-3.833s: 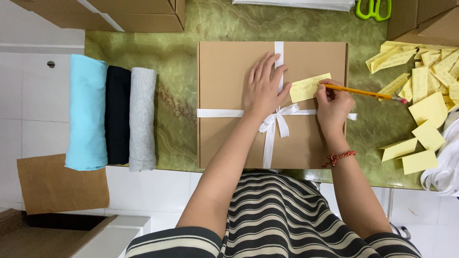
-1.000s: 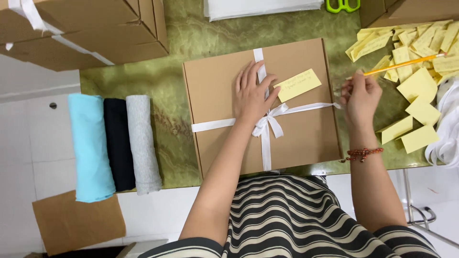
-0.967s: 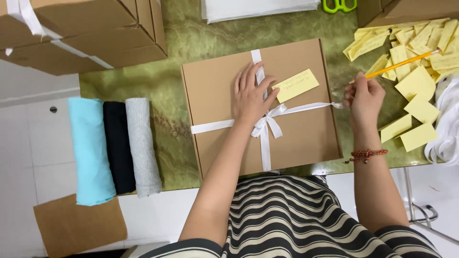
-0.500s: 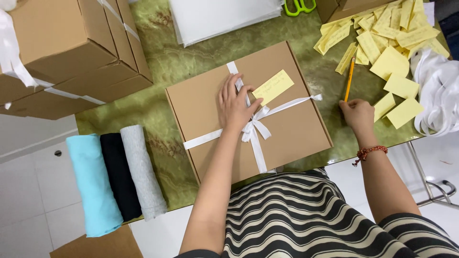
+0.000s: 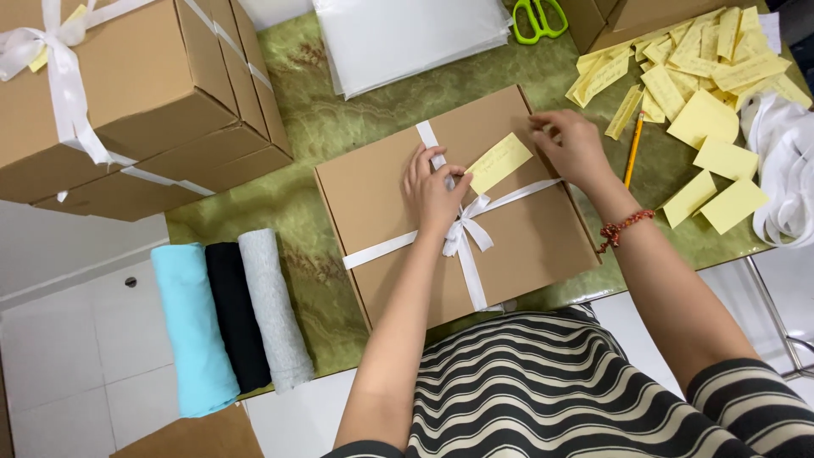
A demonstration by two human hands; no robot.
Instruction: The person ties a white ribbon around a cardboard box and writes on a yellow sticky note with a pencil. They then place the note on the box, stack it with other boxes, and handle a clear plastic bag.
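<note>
A flat brown cardboard box (image 5: 381, 203) lies on the green marbled table, tied crosswise with a white ribbon and bow (image 5: 462, 233). A yellow paper note (image 5: 500, 161) is tucked under the ribbon. My left hand (image 5: 432, 187) rests flat on the lid, fingertips on the ribbon beside the note. My right hand (image 5: 572, 148) touches the box's far right edge, fingers spread, holding nothing. A yellow pencil (image 5: 632, 151) lies on the table just right of that hand.
Several yellow notes (image 5: 704, 76) are scattered at the right by a white ribbon heap (image 5: 784, 170). Stacked ribbon-tied cardboard boxes (image 5: 127, 93) stand at the left. Rolled cyan, black and grey cloths (image 5: 229, 318) lie near the front edge. White sheets (image 5: 407, 34) and green scissors (image 5: 538, 17) are behind.
My right hand has put the pencil down on the table and moved left onto the box's edge. My left hand stays on the lid. The view has swung left, showing the stacked boxes.
</note>
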